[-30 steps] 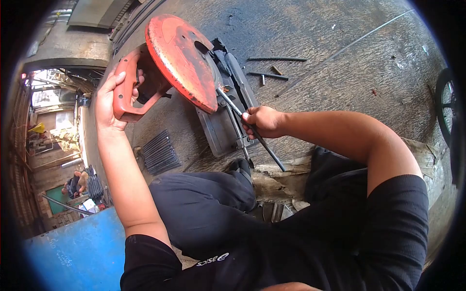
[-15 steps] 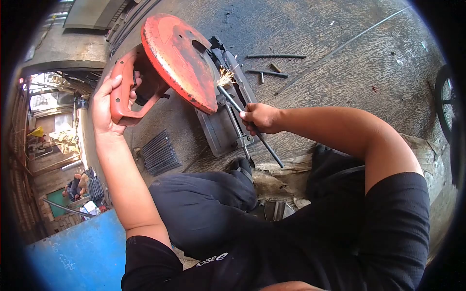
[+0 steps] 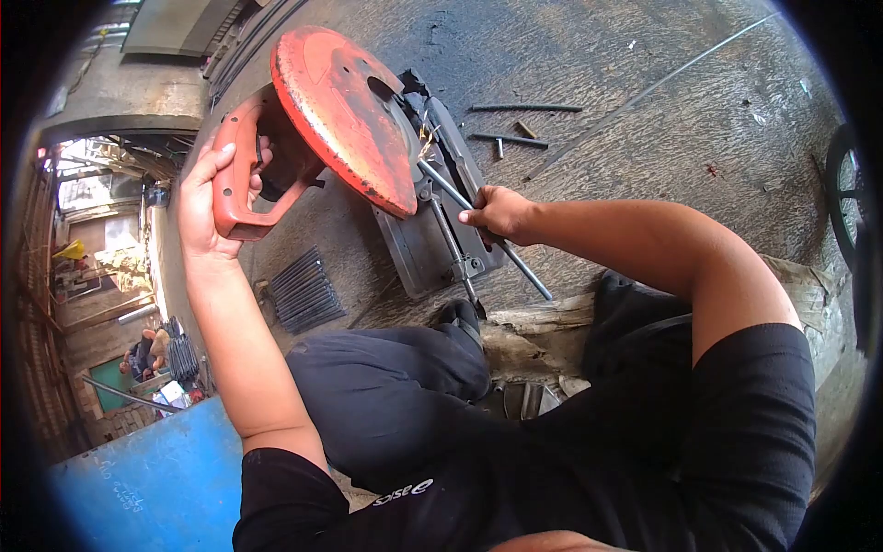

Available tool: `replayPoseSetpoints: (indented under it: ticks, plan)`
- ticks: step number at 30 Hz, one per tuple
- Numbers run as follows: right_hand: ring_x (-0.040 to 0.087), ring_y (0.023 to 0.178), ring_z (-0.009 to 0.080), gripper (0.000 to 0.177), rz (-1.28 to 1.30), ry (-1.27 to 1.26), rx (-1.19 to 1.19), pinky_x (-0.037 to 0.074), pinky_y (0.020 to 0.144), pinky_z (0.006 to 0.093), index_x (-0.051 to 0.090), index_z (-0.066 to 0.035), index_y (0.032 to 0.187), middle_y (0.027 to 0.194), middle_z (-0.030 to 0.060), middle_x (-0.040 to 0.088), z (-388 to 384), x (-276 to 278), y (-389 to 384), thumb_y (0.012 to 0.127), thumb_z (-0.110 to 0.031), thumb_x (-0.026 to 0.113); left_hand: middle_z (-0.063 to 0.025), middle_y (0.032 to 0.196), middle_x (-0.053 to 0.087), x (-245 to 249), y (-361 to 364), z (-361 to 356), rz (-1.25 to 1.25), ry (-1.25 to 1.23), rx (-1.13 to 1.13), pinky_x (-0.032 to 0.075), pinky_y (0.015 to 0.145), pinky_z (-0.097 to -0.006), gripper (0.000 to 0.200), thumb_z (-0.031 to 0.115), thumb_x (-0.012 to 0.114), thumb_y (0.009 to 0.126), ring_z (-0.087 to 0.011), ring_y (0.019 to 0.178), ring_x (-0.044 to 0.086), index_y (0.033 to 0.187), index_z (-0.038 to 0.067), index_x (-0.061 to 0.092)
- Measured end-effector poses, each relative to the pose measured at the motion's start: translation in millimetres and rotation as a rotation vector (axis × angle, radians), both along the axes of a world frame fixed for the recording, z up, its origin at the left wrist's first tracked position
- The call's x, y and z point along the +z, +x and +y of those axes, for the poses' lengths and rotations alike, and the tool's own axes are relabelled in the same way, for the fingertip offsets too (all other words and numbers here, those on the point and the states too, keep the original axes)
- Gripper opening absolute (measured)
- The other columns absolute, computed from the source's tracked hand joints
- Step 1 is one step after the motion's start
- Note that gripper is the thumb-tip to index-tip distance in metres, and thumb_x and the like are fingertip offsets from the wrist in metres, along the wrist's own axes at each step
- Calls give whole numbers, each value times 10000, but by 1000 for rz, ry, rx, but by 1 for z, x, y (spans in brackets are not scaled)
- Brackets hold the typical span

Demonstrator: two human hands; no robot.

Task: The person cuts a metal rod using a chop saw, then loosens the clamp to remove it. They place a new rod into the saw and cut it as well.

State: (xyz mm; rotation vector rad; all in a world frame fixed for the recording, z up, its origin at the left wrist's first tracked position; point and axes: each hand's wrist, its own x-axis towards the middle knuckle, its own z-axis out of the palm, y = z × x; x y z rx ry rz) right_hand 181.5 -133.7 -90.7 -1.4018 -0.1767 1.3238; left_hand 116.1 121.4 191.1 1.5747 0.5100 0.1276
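My left hand (image 3: 207, 207) is wrapped round the red handle (image 3: 237, 179) of a cut-off saw with a worn red blade guard (image 3: 345, 120). My right hand (image 3: 497, 213) grips a grey metal rod (image 3: 526, 271), whose upper end lies by the blade's edge. A few sparks (image 3: 426, 136) fly there, fewer than before. Beneath the guard is the saw's metal base (image 3: 405, 253) with a clamp screw (image 3: 448, 230). The guard hides most of the blade.
Several short rods (image 3: 308, 293) lie side by side on the floor at the left. Cut pieces (image 3: 508, 140) and a long thin rod (image 3: 681, 69) lie beyond the saw. A blue sheet (image 3: 156, 478) is at lower left. Another person (image 3: 147, 354) sits far left.
The rod in my right hand has swung, its near end shifting right and up. My right hand has moved slightly up. The sparks have shrunk. My left hand stays on the handle.
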Motion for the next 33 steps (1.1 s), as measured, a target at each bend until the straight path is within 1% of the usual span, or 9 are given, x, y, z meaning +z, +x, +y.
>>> replayPoseSetpoints:
  ticks: [2,4,5,7,8,14,23,30,33]
  plan:
    - [535,515,170,275,-61,-39,-18,461,463,324,535,33,964,690,80,557,-2,1,1,928,-217,644,-211,1149,602,0,0,-1,2,-3,1,589,674,-259,493,130,537,894,-237,919,665,1352,-6,416]
    - [565,580,187,263,118,22,-101,501,533,327,532,27,956,753,95,567,-2,-7,6,960,-229,589,-213,1152,600,0,0,-1,2,-5,2,587,669,-256,491,130,536,896,-238,920,665,1352,-6,416]
    - [565,580,187,263,117,23,-100,501,533,327,532,27,956,753,95,567,-2,-12,6,960,-229,589,-211,1143,599,0,0,-2,3,13,3,582,654,-247,491,130,537,898,-231,913,661,1353,-5,410]
    - [582,652,207,268,318,153,-161,518,613,350,532,18,946,801,107,568,-4,-17,6,996,-245,511,-208,1134,597,0,0,0,4,32,7,577,639,-239,490,130,538,901,-224,906,657,1353,-4,404]
    - [576,669,218,278,325,162,-121,516,650,372,534,5,946,787,102,556,-6,-19,7,1015,-252,452,-204,1119,595,0,1,2,5,63,-15,571,624,-232,489,131,539,904,-214,894,652,1353,-2,398]
    - [523,645,198,282,495,208,-14,479,625,350,533,-22,936,769,81,534,-14,-14,1,1028,-262,417,-193,1092,591,1,1,-1,17,130,-35,561,610,-219,488,137,543,908,-193,873,643,1350,5,386]
    - [426,646,157,222,480,274,127,421,627,321,463,-77,945,792,44,465,-9,-8,-2,1028,-279,426,-194,1148,612,2,0,-4,40,96,1,569,655,-250,503,152,546,896,-228,911,665,1358,22,395]
    - [445,647,156,214,323,173,82,437,587,341,431,-79,904,773,50,464,-4,-11,4,1001,-254,505,-190,1140,606,1,0,-6,19,100,19,571,645,-252,497,145,542,895,-231,897,664,1352,8,405]
    - [480,604,162,217,288,165,54,440,531,337,425,-73,889,731,59,489,-1,-15,5,974,-217,563,-192,1141,605,2,0,-7,23,100,19,570,638,-251,499,144,542,895,-231,894,664,1354,8,402]
